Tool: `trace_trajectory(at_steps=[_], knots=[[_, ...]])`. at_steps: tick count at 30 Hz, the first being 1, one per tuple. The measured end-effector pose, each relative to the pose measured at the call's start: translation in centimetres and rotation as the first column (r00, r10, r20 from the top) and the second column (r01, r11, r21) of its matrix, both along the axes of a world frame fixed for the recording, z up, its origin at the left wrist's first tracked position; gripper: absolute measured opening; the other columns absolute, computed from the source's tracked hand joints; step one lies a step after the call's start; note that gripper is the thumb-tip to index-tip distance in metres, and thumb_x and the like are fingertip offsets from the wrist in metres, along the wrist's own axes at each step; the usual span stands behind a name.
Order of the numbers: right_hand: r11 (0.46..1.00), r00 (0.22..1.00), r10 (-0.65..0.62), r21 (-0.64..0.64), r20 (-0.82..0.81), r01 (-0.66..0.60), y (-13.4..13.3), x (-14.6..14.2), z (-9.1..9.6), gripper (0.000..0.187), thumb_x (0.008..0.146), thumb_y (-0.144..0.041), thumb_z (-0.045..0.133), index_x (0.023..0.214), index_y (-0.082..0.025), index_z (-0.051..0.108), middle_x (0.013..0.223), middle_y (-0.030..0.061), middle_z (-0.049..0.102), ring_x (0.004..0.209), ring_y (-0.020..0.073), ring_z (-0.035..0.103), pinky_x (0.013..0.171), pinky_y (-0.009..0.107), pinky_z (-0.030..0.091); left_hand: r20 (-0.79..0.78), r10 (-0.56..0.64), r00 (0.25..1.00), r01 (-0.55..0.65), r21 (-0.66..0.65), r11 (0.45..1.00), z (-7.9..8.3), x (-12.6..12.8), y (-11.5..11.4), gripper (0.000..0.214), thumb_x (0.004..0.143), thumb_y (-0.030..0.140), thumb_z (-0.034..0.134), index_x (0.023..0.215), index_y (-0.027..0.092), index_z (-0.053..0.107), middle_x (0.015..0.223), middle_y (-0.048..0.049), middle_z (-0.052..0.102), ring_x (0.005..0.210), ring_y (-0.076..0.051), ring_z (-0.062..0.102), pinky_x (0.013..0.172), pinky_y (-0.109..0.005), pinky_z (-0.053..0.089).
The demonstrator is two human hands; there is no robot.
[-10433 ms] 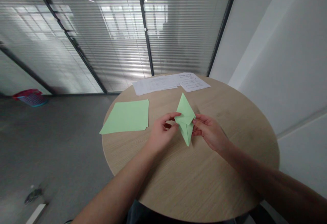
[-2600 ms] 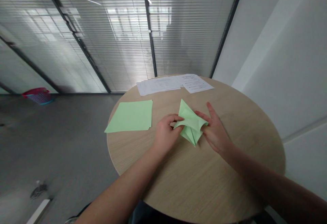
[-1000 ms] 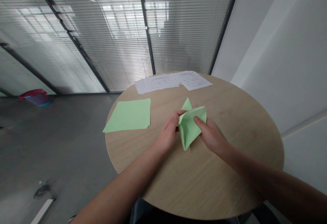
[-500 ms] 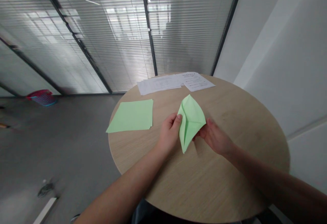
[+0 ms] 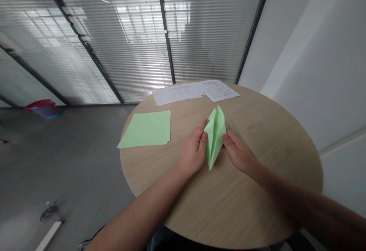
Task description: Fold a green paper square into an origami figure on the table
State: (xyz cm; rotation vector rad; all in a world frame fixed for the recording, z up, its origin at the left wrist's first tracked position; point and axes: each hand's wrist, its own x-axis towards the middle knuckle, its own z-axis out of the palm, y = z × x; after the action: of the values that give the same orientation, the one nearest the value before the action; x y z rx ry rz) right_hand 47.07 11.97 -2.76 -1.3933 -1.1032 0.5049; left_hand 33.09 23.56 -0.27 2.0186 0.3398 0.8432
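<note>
A folded light-green paper piece, long and pointed at both ends, stands on the round wooden table near its middle. My left hand presses against its left side with fingers together. My right hand pinches its right side. Both hands squeeze the paper's flaps toward each other into a narrow shape.
A stack of flat green paper sheets lies at the table's left edge. White printed sheets lie at the far edge. A glass wall with blinds stands behind, a white wall to the right. A red basket sits on the grey floor.
The paper was spread open into a wide pocket a second ago. Both hands have pushed its sides together, and it is now a narrow, nearly flat diamond.
</note>
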Motion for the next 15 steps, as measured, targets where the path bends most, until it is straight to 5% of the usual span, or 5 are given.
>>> trace_trajectory(at_steps=[5,8,12,15], knots=[[1.000,1.000,0.015,-0.011,0.007,-0.015,-0.1,-0.3,0.5,0.053,0.105,-0.061,0.043,0.142,-0.027,0.060,0.105,0.0082,0.073,0.080,0.0234,0.067,0.074,0.039,0.060,0.005,-0.008,1.000,0.008,-0.045,0.999,0.1,0.0,-0.1,0.047,0.107,0.033,0.040,0.150,0.019,0.054,0.151,-0.0125,0.060,0.140,-0.027,0.055,0.120,-0.048,0.040],[0.998,0.998,0.055,-0.013,-0.044,-0.055,-0.2,-0.2,0.1,0.053,0.104,-0.063,0.045,0.140,-0.028,0.062,0.102,0.0078,0.073,0.082,0.0245,0.068,0.074,0.039,0.059,0.027,0.020,0.999,-0.015,-0.179,0.984,0.1,0.1,0.0,0.039,0.107,0.039,0.042,0.128,0.021,0.069,0.130,-0.0113,0.072,0.119,-0.027,0.066,0.107,-0.045,0.050],[0.992,0.982,0.128,0.009,-0.137,-0.128,-0.1,0.1,-0.5,0.054,0.102,-0.068,0.043,0.131,-0.028,0.066,0.099,0.0076,0.074,0.084,0.0256,0.069,0.071,0.038,0.059,0.029,0.014,0.999,-0.002,-0.367,0.930,-0.1,0.3,0.2,0.033,0.101,0.046,0.054,0.117,0.022,0.070,0.100,-0.0073,0.074,0.089,-0.024,0.069,0.081,-0.037,0.057],[0.990,0.978,0.138,0.017,-0.159,-0.137,0.0,0.1,-0.5,0.055,0.102,-0.070,0.042,0.120,-0.027,0.070,0.099,0.0082,0.074,0.086,0.0264,0.069,0.070,0.039,0.059,0.043,0.029,0.999,-0.010,-0.371,0.928,-0.2,0.4,0.4,0.028,0.097,0.046,0.060,0.108,0.022,0.069,0.093,-0.0057,0.071,0.084,-0.022,0.067,0.075,-0.034,0.055]])
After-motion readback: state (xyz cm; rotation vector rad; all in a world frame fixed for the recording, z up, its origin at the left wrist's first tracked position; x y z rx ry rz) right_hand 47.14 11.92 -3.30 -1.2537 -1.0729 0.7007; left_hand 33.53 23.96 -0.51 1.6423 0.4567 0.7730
